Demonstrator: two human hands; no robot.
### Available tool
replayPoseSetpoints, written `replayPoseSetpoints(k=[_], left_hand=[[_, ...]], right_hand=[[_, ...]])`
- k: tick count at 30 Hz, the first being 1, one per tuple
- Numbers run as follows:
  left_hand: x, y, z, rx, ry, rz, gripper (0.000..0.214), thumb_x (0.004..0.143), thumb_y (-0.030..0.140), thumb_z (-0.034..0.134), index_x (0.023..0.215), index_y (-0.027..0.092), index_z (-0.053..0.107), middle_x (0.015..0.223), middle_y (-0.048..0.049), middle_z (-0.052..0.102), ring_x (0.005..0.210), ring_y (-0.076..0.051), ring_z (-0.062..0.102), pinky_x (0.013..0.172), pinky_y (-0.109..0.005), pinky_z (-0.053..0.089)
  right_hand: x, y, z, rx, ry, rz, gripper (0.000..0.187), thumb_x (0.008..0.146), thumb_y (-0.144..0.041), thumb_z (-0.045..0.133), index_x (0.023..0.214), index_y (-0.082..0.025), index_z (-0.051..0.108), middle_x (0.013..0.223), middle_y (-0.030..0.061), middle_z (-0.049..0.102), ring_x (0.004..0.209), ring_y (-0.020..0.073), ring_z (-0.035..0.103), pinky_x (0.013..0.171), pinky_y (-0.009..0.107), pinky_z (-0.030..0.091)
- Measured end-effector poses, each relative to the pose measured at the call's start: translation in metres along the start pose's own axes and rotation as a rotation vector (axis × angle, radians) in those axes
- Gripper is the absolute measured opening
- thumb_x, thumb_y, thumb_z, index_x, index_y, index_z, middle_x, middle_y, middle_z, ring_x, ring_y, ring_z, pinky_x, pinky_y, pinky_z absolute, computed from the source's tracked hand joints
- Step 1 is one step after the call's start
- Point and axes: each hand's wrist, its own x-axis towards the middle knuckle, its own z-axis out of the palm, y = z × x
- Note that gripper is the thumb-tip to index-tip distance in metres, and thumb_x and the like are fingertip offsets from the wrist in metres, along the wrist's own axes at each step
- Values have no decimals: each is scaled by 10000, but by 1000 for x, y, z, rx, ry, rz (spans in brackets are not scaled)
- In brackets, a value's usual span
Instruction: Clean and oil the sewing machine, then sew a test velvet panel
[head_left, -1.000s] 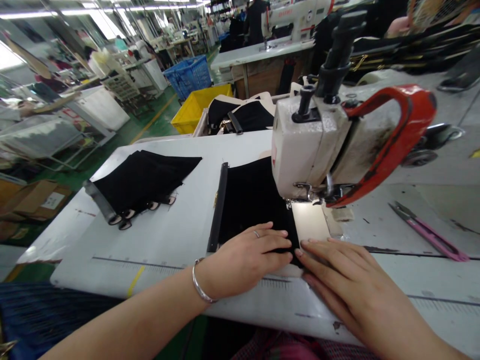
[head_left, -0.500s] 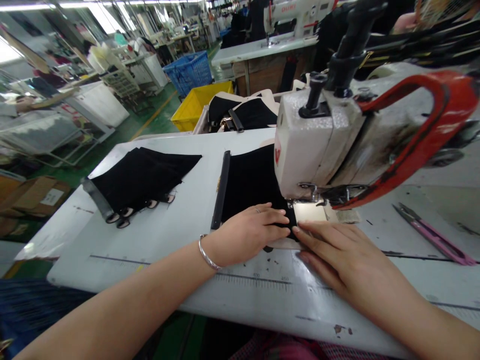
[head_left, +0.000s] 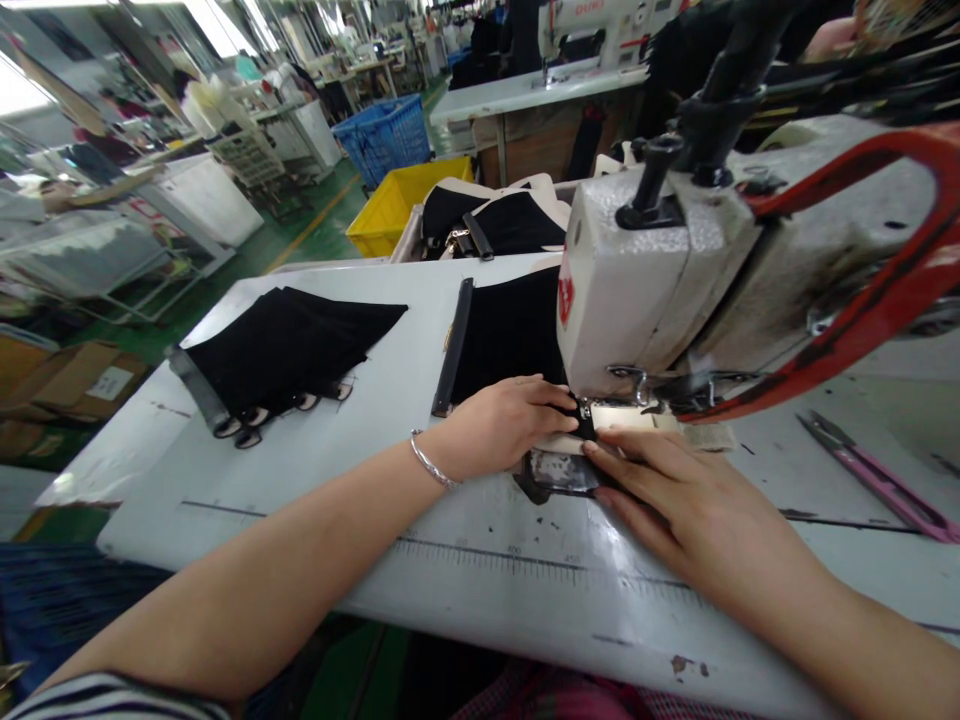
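Observation:
A black fabric piece (head_left: 504, 335) with a pale edge lies under the head of the sewing machine (head_left: 630, 290). Along its left side runs a dark strip (head_left: 453, 350) with a small gold-coloured fitting. My left hand (head_left: 514, 425) rests flat on the fabric, fingers stretched towards the needle area. Close by on the right, my right hand (head_left: 675, 490) lies with fingers extended, its fingertips touching the pale edge beside the presser foot. The needle itself I cannot make out.
A stack of black fabric pieces (head_left: 285, 350) with metal rings lies on the left of the table (head_left: 337, 530). Pink-handled thread snips (head_left: 877, 480) lie at right. Behind the table stand a yellow crate (head_left: 397, 195), a blue basket (head_left: 382, 140) and more black pieces (head_left: 517, 225).
The black fabric has slid away from me under the machine, and my left hand has moved forward with it. A metal plate at the near edge is now uncovered. My right hand has shifted slightly.

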Motion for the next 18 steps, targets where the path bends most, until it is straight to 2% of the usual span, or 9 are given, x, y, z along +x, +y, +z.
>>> replayPoseSetpoints(k=[4, 9, 13, 18], left_hand=[[4, -4, 2, -1, 55, -39, 256, 957, 150, 499, 1100, 154, 711, 1193, -79, 709, 1182, -170, 620, 1065, -312, 476], [7, -9, 5, -17, 125, -65, 261, 939, 109, 498, 1063, 149, 724, 1141, -75, 720, 1148, -168, 635, 1071, -325, 475], [8, -12, 8, -17, 150, -72, 257, 942, 117, 497, 1032, 159, 733, 1108, -68, 728, 1131, -169, 640, 1068, -335, 480], [8, -17, 13, -28, 166, -93, 257, 943, 128, 494, 1021, 168, 736, 1099, -61, 729, 1117, -169, 647, 1096, -360, 462]], right_hand=[[4, 2, 2, -14, 22, -2, 379, 978, -351, 487, 1305, -205, 610, 1306, 46, 601, 1171, 234, 580, 954, 427, 543], [9, 4, 6, -58, 21, 43, 395, 986, -377, 456, 1316, -215, 600, 1347, 41, 579, 1110, 235, 615, 868, 412, 565], [10, 4, 8, -69, 15, 61, 392, 986, -380, 445, 1312, -223, 595, 1365, 28, 568, 1090, 235, 622, 815, 400, 571], [11, 3, 10, -77, 13, 87, 403, 988, -375, 433, 1331, -216, 574, 1379, 24, 560, 1067, 233, 627, 827, 414, 568]])
